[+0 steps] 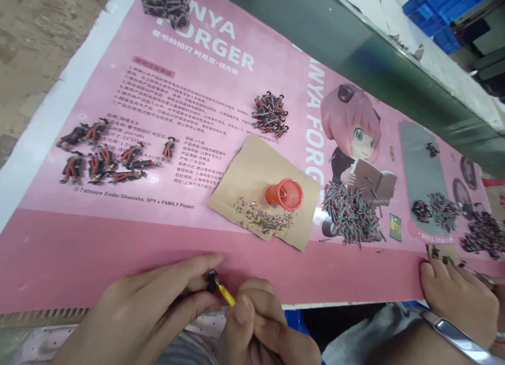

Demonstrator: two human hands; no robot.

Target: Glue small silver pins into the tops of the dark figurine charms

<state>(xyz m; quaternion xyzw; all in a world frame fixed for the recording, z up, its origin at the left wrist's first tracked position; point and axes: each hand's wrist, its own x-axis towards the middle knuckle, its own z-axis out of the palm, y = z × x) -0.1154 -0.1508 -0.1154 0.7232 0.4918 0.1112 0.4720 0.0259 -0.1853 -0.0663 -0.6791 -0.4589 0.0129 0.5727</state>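
A small black part [212, 280] was pinched in the left hand [153, 307] at the desk's [98, 260] near edge; a yellow-tipped tool [228, 296], clenched in the right hand [260, 328], was pressed against it.

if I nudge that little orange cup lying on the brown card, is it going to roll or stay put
The orange cup lies on its side, so it would probably roll, likely in a curve since it seems to taper. It looks like thin plastic, so probably very light and easily knocked. The tiny screws scattered beside it on the brown card might stop it early.
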